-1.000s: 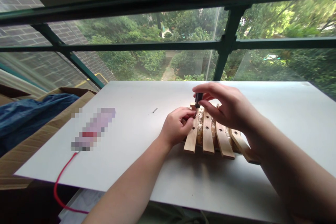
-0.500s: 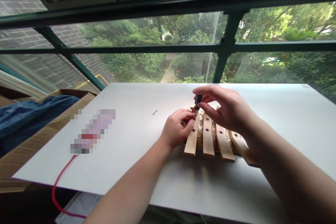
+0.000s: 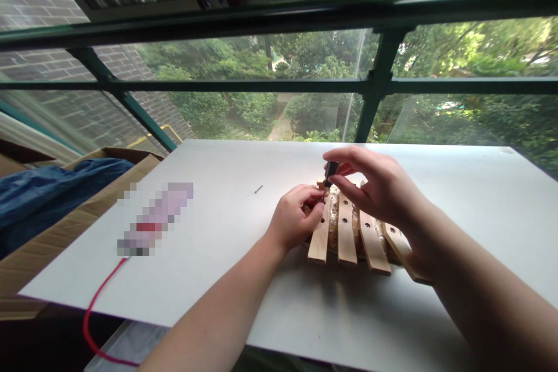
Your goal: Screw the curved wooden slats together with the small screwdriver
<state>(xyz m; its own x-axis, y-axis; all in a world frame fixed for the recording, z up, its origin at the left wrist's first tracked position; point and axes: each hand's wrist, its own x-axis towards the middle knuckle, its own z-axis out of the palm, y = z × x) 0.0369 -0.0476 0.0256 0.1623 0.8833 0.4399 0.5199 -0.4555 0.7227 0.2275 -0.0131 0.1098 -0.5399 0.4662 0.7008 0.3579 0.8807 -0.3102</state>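
Observation:
My right hand (image 3: 372, 177) grips a screwdriver by its black handle (image 3: 332, 171), with the thumb and fingers around it. The shaft points down at the leftmost of several pale wooden slats (image 3: 319, 244). These slats lie side by side over a brownish, glossy base (image 3: 335, 221), and dark screw heads or holes show in them. Beside the screwdriver's tip, my left hand (image 3: 293, 216) is closed, its thumb and fingers pinched at the left slat's edge. What sits between those fingers is hidden. My right forearm passes over the rightmost slat (image 3: 403, 256).
On the white table (image 3: 218, 244) a small screw or nail (image 3: 258, 189) lies left of my hands. Farther left is a blurred-out item (image 3: 161, 215) with a red cord (image 3: 89, 319). A cardboard box (image 3: 87, 203) holding blue cloth (image 3: 56, 192) stands beside the table. Green railings (image 3: 244, 86) run behind.
The view has shifted slightly, so everything sits a little lower in the picture. The screwdriver handle leans slightly more to the right. Both hands keep their places at the left slat.

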